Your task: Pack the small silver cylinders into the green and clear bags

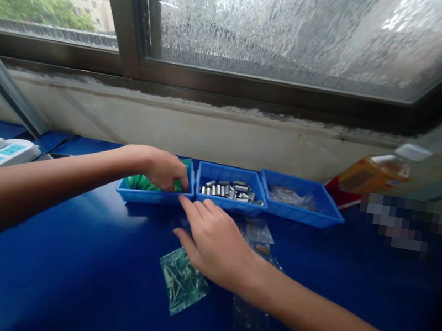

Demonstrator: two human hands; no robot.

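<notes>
My left hand [165, 169] reaches into the left blue bin [152, 198], its fingers closed on a bit of green material [178, 185]. More green pieces [140, 182] lie in that bin. My right hand [215, 237] is over the table in front of the bins, fingers apart and holding nothing, its fingertips near the left bin's front edge. Just below it lies a green-tinted clear packet [182, 282] with thin metal pieces inside. The middle blue bin [231, 205] holds several silvery metal cylinders [223, 190]. Clear bags [293, 198] fill part of the right blue bin [309, 217].
Clear plastic bags [259, 232] lie on the blue table [81, 277], partly under my right forearm. A tilted bottle [370, 175] stands at the back right. A white power strip [9, 151] is at the left. Behind are a wall and window [288, 31].
</notes>
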